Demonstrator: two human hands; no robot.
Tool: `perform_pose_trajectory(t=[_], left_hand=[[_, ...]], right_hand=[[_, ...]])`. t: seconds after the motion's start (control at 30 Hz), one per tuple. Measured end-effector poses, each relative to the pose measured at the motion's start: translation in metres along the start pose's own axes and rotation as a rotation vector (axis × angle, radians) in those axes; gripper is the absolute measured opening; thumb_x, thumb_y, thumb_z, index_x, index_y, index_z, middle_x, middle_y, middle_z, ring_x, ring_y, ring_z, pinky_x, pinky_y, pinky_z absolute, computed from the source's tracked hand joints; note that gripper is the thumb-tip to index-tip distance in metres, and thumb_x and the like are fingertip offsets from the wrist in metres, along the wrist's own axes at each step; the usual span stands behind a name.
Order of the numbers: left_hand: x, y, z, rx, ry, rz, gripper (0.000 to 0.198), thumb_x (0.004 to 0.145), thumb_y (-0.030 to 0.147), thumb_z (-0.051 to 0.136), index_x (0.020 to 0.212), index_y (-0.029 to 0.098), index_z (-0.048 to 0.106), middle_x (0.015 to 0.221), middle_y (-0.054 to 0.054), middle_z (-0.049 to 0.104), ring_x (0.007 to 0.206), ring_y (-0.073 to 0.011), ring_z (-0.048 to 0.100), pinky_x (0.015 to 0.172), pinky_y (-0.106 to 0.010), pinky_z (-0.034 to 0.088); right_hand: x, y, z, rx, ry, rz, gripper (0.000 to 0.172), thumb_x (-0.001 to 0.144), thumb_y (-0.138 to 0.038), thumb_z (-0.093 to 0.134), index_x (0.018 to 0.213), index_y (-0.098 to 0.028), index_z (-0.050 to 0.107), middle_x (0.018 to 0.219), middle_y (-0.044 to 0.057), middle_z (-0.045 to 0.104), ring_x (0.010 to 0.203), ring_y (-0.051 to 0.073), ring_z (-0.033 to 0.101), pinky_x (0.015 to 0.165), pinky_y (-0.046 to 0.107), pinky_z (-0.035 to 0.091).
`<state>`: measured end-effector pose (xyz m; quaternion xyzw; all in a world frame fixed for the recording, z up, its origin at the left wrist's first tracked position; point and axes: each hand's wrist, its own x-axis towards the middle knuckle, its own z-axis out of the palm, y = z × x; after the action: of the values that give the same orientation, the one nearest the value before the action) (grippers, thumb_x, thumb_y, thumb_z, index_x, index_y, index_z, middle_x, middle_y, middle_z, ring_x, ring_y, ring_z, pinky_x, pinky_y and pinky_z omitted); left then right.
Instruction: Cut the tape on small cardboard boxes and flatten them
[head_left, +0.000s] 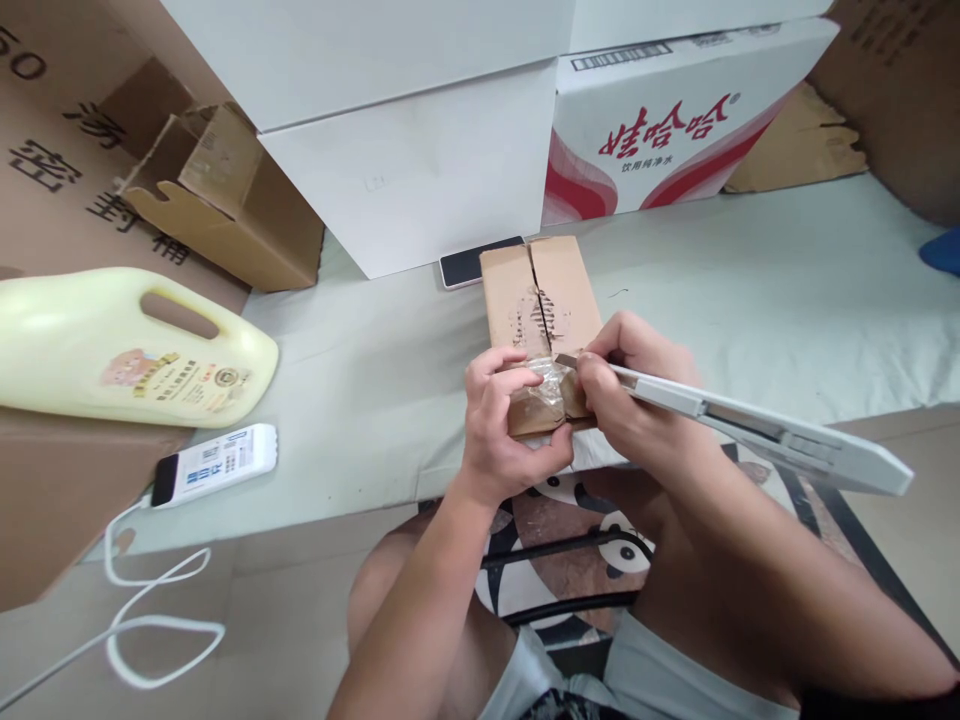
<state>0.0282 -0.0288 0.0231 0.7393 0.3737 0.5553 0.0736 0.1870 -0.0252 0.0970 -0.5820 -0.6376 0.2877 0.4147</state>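
A small brown cardboard box [502, 290] lies on the pale green cloth, its top flaps meeting along a dark seam. Clear tape [545, 385], crumpled, covers the near part of that seam. My left hand [499, 425] grips the box's near left corner, fingers on top and thumb at the front edge. In my right hand [637, 390] is a white utility knife [772, 430], its blade out and the tip at the tape beside the seam. The knife's handle slants back over my right forearm.
Behind the box lie a phone [480, 263] and white cartons [420, 170]. To the left are a yellow jug [127, 350], a white power strip [217, 465] with a trailing cable, and an opened cardboard box [232, 200]. The cloth-covered surface [360, 400] ends just in front of me.
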Motion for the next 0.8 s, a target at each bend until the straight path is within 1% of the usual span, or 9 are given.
perform_pose_trajectory(t=[0.13,0.23,0.3,0.43,0.5,0.57,0.7,0.8], left_hand=[[-0.001,0.004,-0.003,-0.074,-0.047,-0.063,0.047,0.074,0.024,0.067,0.119,0.024,0.051,0.126,-0.012,0.051,0.125,-0.0292,0.058,0.105,-0.051,0.056],[0.002,0.006,-0.005,-0.072,-0.034,-0.093,0.048,0.072,0.018,0.065,0.118,0.024,0.051,0.126,-0.011,0.051,0.125,-0.0285,0.058,0.103,-0.050,0.057],[0.004,0.006,-0.005,-0.030,0.005,-0.058,0.048,0.071,0.017,0.066,0.116,0.023,0.052,0.125,-0.011,0.052,0.122,-0.0271,0.060,0.102,-0.048,0.058],[0.006,0.001,-0.005,0.080,0.112,0.089,0.039,0.072,0.017,0.069,0.107,0.022,0.054,0.115,-0.008,0.056,0.115,-0.0247,0.065,0.099,-0.046,0.061],[0.005,-0.001,-0.002,0.128,0.122,0.121,0.034,0.075,0.018,0.068,0.105,0.023,0.053,0.111,-0.007,0.058,0.112,-0.0245,0.067,0.095,-0.045,0.064],[0.002,-0.002,0.002,0.160,0.117,0.119,0.029,0.079,0.021,0.066,0.105,0.023,0.053,0.109,-0.007,0.060,0.109,-0.0246,0.068,0.092,-0.045,0.065],[-0.002,-0.003,0.011,0.152,0.130,0.092,0.019,0.090,0.032,0.061,0.106,0.023,0.055,0.107,-0.008,0.061,0.110,-0.0258,0.067,0.094,-0.046,0.063],[-0.005,-0.002,0.012,0.136,0.121,0.066,0.020,0.095,0.039,0.059,0.106,0.023,0.055,0.107,-0.008,0.060,0.110,-0.0262,0.066,0.095,-0.046,0.062]], right_hand=[[-0.002,0.002,0.001,0.050,0.028,0.013,0.015,0.081,-0.028,0.053,0.070,-0.025,0.044,0.054,-0.004,0.054,0.049,0.012,0.047,0.050,0.028,0.036],[-0.003,0.001,0.001,0.080,0.030,0.021,0.015,0.081,-0.026,0.053,0.069,-0.025,0.045,0.053,-0.004,0.053,0.049,0.011,0.046,0.050,0.027,0.037],[-0.003,0.001,0.002,0.089,0.019,0.018,0.015,0.082,-0.026,0.054,0.069,-0.025,0.045,0.053,-0.004,0.053,0.049,0.011,0.046,0.050,0.027,0.037],[-0.002,0.000,0.002,0.092,0.015,0.023,0.015,0.083,-0.027,0.055,0.071,-0.025,0.046,0.053,-0.004,0.055,0.048,0.011,0.048,0.049,0.027,0.038],[-0.002,0.000,0.003,0.086,0.022,0.043,0.015,0.084,-0.028,0.056,0.072,-0.025,0.047,0.054,-0.004,0.057,0.049,0.012,0.050,0.050,0.027,0.039],[-0.002,0.000,0.004,0.077,0.033,0.063,0.014,0.084,-0.028,0.057,0.073,-0.025,0.048,0.056,-0.003,0.058,0.051,0.012,0.051,0.052,0.028,0.040],[-0.001,0.001,0.004,0.061,0.059,0.093,0.015,0.085,-0.028,0.058,0.073,-0.025,0.049,0.056,-0.003,0.057,0.053,0.013,0.051,0.054,0.029,0.041],[0.000,0.000,0.003,0.052,0.066,0.104,0.015,0.084,-0.028,0.058,0.073,-0.025,0.050,0.057,-0.003,0.057,0.053,0.013,0.052,0.054,0.028,0.040]])
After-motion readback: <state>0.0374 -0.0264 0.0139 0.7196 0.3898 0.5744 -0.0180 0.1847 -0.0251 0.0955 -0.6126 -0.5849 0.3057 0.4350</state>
